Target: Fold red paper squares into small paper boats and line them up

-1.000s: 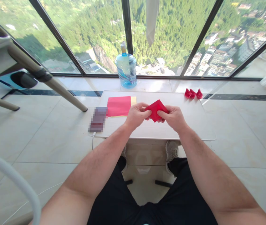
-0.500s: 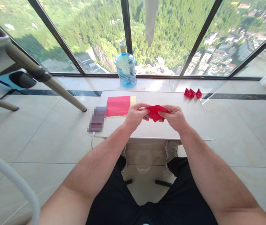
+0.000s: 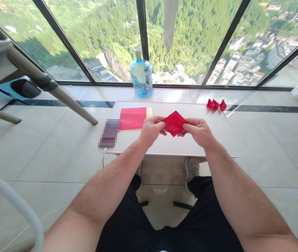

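Observation:
Between my two hands is a piece of folded red paper (image 3: 175,123), a diamond shape with one corner pointing away from me. My left hand (image 3: 153,130) pinches its left corner between thumb and fingers. At the opposite corner, my right hand (image 3: 198,131) grips it with the thumb on top and fingers underneath. The paper is held above the low white table (image 3: 164,147). Behind my left hand lies a stack of red paper sheets (image 3: 132,118) with a yellow edge showing. Several small folded red paper shapes (image 3: 216,104) stand at the table's far right corner.
A pixelated phone-like object (image 3: 109,133) with a white cable lies at the table's left edge. A blue water jug (image 3: 141,78) stands beyond the table, against the window. Metal chair legs (image 3: 70,105) reach the floor at left. A white curved tube (image 3: 20,206) is at lower left.
The red paper has turned from a flattened, partly covered shape into a fuller diamond, its far corner now higher. My right hand has shifted slightly to the right, its thumb nearer the corner.

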`<state>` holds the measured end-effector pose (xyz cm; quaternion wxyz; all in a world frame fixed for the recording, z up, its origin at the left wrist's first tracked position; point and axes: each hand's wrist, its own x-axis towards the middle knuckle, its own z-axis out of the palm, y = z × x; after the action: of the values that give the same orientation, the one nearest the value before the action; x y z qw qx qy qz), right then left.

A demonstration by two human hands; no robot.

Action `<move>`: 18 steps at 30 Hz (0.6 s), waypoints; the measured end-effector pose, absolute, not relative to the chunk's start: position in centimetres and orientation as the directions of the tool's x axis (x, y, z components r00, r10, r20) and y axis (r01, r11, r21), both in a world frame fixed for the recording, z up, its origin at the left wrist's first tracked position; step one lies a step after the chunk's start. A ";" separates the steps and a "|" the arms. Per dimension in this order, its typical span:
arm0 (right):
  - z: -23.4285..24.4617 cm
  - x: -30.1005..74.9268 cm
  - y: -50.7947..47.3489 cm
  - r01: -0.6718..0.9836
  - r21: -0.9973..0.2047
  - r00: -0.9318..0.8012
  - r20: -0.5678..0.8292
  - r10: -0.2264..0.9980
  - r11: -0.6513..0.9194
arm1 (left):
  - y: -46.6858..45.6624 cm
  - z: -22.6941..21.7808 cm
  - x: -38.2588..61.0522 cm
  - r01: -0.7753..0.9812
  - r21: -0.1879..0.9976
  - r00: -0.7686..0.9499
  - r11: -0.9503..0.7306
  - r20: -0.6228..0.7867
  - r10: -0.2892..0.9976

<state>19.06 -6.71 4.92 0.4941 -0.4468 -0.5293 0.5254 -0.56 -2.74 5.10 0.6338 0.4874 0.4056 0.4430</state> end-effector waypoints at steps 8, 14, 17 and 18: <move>4.9 18.8 -6.7 -0.030 -0.999 -0.054 0.034 0.998 0.032 | -2.7 4.9 -0.5 -0.161 0.983 0.273 0.093 -0.046 0.961; 4.8 18.6 -6.8 -0.059 -0.993 -0.020 0.108 0.994 0.107 | -2.9 5.1 -0.6 -0.219 0.969 0.285 0.112 -0.047 0.958; 4.9 18.7 -6.8 -0.087 -0.989 -0.035 0.119 0.992 0.116 | -2.9 5.2 -0.7 -0.253 0.958 0.299 0.137 -0.057 0.953; 4.9 18.7 -6.8 -0.098 -0.989 -0.041 0.118 0.992 0.114 | -2.9 5.2 -0.7 -0.263 0.954 0.305 0.146 -0.061 0.950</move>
<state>18.70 -6.79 4.95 0.5398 -0.4338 -0.5153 0.5050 -0.70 -2.89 5.17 0.6606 0.4650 0.3694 0.4593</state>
